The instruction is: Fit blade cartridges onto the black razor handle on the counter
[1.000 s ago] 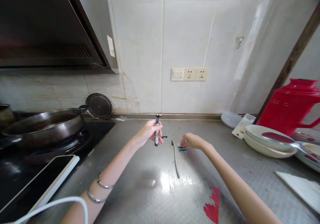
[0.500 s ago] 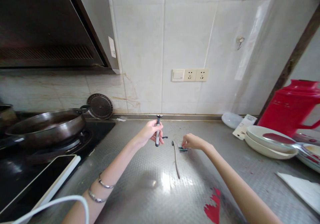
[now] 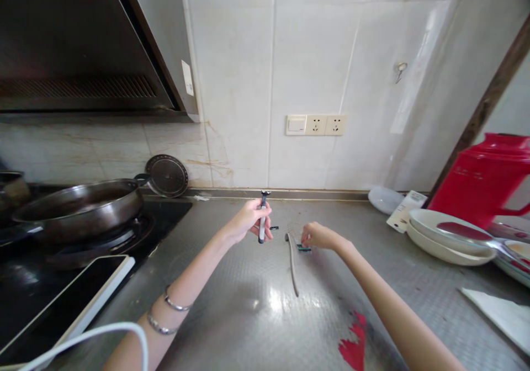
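Upright in my left hand [image 3: 250, 220] is a razor [image 3: 262, 223] with a grey handle and a dark head at the top; the fingers are closed around the handle. A small black piece [image 3: 274, 228] lies just right of that hand, on the metal countertop [image 3: 232, 305]. My right hand [image 3: 318, 234] is low over the counter, fingertips pinched down at a small dark-green piece [image 3: 304, 247]; the fingers partly hide it. Between the hands lies a thin, curved grey stick [image 3: 293, 269] with a darker, wider far end.
On the left, a steel pan [image 3: 83, 205] sits on the black stove, with a white-edged device [image 3: 70, 305] and a white cable [image 3: 124, 327] nearer me. Stacked plates [image 3: 447, 249], a red jug [image 3: 480, 178] and a white sheet [image 3: 497, 316] are at right. A torn red patch [image 3: 354, 343] marks the counter's front.
The view has shifted very slightly. Both hands keep their places, with the razor still upright in the left and the right fingers still at the dark-green piece.
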Demonstrator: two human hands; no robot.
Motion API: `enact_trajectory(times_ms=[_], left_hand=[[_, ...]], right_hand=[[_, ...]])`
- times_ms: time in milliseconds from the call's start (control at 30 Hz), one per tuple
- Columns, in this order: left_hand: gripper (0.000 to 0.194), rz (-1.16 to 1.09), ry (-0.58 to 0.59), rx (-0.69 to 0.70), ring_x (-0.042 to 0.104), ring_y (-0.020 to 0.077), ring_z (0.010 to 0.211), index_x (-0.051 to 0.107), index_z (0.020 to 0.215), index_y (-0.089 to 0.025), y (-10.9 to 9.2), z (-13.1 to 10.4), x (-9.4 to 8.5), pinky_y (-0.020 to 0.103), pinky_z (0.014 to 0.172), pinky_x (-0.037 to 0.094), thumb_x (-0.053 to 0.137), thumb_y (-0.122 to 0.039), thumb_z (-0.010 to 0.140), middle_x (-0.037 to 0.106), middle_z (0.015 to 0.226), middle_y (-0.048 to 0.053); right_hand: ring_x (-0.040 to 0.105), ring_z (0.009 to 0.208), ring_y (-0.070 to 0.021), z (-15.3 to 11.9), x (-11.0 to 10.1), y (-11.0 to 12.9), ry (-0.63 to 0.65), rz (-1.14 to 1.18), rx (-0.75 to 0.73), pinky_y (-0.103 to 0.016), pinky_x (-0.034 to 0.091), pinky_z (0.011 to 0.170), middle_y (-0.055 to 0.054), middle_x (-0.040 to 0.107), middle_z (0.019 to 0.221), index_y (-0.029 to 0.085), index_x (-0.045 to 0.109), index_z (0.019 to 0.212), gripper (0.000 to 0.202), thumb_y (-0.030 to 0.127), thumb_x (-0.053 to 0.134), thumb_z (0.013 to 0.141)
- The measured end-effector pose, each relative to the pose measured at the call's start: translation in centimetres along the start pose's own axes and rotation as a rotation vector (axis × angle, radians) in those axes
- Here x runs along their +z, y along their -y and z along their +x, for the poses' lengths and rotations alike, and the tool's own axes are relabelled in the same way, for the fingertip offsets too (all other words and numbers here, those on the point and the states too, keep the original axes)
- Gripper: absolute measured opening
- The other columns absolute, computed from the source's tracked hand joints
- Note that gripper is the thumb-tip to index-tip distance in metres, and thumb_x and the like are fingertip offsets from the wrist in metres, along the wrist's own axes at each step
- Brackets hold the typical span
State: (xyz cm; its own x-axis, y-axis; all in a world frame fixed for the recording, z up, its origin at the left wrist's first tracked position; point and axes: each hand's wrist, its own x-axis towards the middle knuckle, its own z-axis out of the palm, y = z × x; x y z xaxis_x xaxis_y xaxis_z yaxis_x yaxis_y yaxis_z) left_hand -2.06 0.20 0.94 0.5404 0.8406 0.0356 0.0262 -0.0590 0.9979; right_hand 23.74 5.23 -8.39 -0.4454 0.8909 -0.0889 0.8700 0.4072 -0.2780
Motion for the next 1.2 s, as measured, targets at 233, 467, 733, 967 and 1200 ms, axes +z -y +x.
enact_trajectory(times_ms=[233,467,733,967,1200], left_hand=[[0.016,-0.009,-0.003,-0.01,0.062,0.0183,0.045,0.038,0.083,-0.019,-0.17,-0.05,0.06,0.027,0.039,0.049,0.049,-0.029,0.08,0.055,0.056,-0.003],[0.017,-0.01,0.0,-0.013,0.062,0.0181,0.046,0.038,0.082,-0.019,-0.1,-0.08,0.0,0.027,0.039,0.049,0.05,-0.031,0.079,0.055,0.056,-0.002],[0.019,-0.01,-0.001,-0.014,0.062,0.0175,0.045,0.038,0.082,-0.019,-0.13,0.0,-0.03,0.026,0.039,0.049,0.052,-0.031,0.078,0.055,0.055,-0.002],[0.02,-0.015,0.004,-0.009,0.062,0.018,0.045,0.038,0.082,-0.019,0.06,0.06,-0.11,0.026,0.038,0.049,0.052,-0.033,0.078,0.055,0.056,-0.002],[0.021,-0.02,0.008,0.0,0.062,0.0179,0.046,0.038,0.083,-0.019,0.18,0.13,-0.24,0.026,0.039,0.049,0.052,-0.034,0.078,0.056,0.057,-0.002]], right_hand=[[0.065,0.075,-0.0184,-0.05,-0.01,0.06,-0.01,-0.011,-0.014,-0.021,0.043,0.064,-0.008,0.073,0.082,0.018,0.075,0.08,0.021,0.019,0.058,0.068],[0.066,0.075,-0.0191,-0.02,0.01,0.01,-0.009,-0.015,-0.017,-0.021,0.043,0.062,-0.008,0.073,0.083,0.019,0.075,0.079,0.021,0.02,0.057,0.068],[0.065,0.074,-0.018,-0.19,-0.05,-0.37,-0.003,0.024,-0.037,-0.02,0.042,0.062,-0.007,0.073,0.082,0.018,0.074,0.079,0.022,0.021,0.055,0.069],[0.065,0.074,-0.0184,-0.09,0.07,-0.68,-0.002,0.061,-0.018,-0.022,0.044,0.065,-0.006,0.073,0.081,0.017,0.074,0.077,0.023,0.017,0.053,0.066],[0.063,0.069,-0.0169,-0.2,-0.01,-0.55,-0.023,0.101,-0.044,-0.022,0.044,0.062,-0.005,0.072,0.074,0.016,0.073,0.073,0.023,0.014,0.052,0.064]])
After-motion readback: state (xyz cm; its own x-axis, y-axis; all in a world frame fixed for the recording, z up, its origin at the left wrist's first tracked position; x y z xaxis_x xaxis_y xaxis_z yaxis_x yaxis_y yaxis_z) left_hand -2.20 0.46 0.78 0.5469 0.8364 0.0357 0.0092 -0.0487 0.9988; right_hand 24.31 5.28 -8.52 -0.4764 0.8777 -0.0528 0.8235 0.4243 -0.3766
